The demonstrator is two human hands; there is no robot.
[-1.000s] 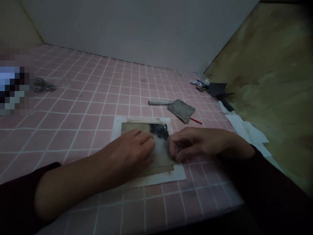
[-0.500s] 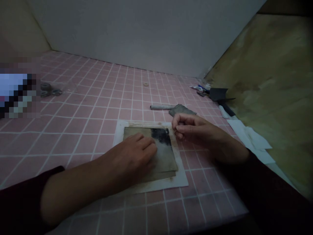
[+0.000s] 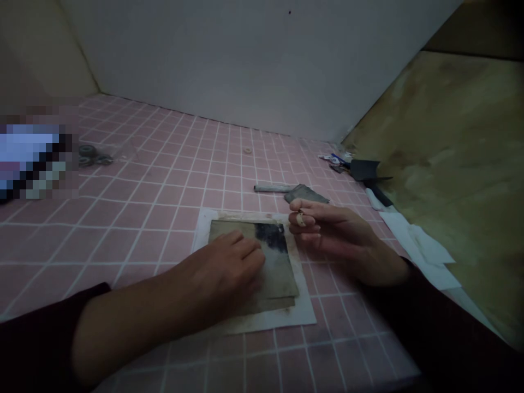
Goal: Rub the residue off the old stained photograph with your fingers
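A stained, brownish rectangular sheet (image 3: 278,275) with a dark blotch at its far edge lies on white backing paper (image 3: 305,314). It may be an old photograph, but I cannot tell. My left hand (image 3: 231,265) rests flat on the sheet's near left part, covering much of it. My right hand (image 3: 333,234) is raised just beyond the sheet's right edge. Its thumb and fingertips pinch a tiny pale scrap (image 3: 301,220).
The pink tiled counter (image 3: 139,218) holds a grey folded cloth (image 3: 307,194), a metal rod (image 3: 272,188), a dark scraper-like tool (image 3: 364,170), white paper sheets (image 3: 426,245), and dark rings (image 3: 88,155) beside a pixelated object (image 3: 33,161). A white wall (image 3: 245,65) stands behind.
My right hand has lifted off the sheet's right edge and moved toward the far right, now pinching a pale scrap. My left hand stays on the sheet. The view has tilted slightly.
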